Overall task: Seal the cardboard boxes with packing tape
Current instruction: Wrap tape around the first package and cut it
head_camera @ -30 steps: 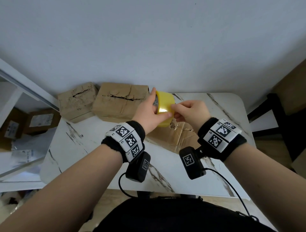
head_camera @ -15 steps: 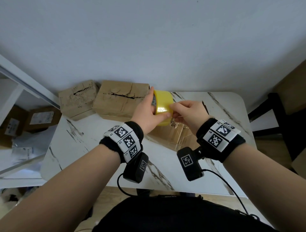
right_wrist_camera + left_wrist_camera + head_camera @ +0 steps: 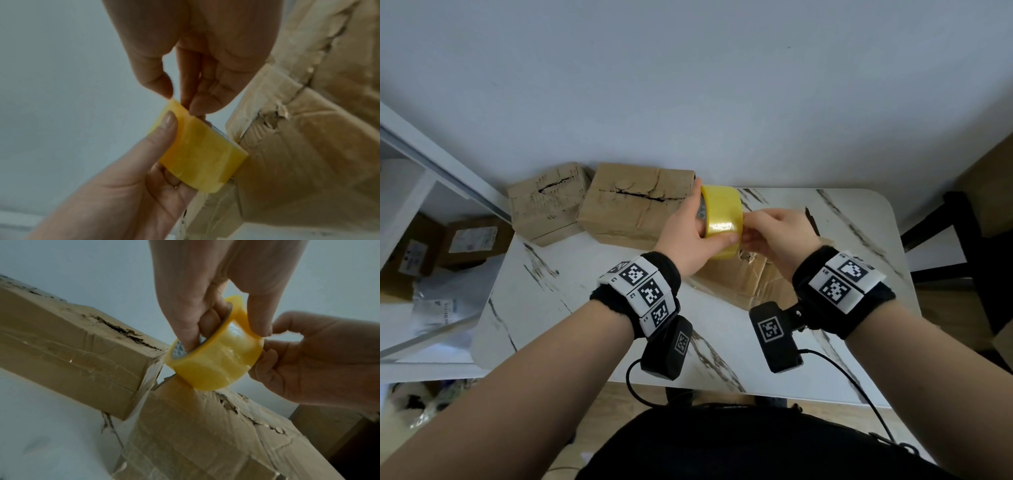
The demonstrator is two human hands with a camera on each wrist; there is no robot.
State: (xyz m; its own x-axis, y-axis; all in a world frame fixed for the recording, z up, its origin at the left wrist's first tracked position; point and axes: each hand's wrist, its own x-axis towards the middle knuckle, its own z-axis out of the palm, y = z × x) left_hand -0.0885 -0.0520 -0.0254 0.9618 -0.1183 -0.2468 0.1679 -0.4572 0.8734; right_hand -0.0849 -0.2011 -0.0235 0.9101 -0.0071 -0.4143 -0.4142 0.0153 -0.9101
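Observation:
A yellow packing tape roll (image 3: 722,219) is held in the air over a torn cardboard box (image 3: 760,284) on the table. My left hand (image 3: 702,228) grips the roll, with fingers through its core and the thumb on its outer face (image 3: 216,356). My right hand (image 3: 750,234) pinches at the roll's right edge with thumb and fingertips (image 3: 197,107). No loose tape end can be made out. Two more cardboard boxes with split top seams stand at the back: a larger one (image 3: 637,202) and a smaller one (image 3: 548,202).
The white marble-patterned table (image 3: 544,301) stands against a pale wall. A shelf on the left holds labelled parcels (image 3: 472,240). A dark chair (image 3: 962,240) stands to the right of the table.
Both hands and the roll have drifted slightly up and away over the box. Both grips look the same.

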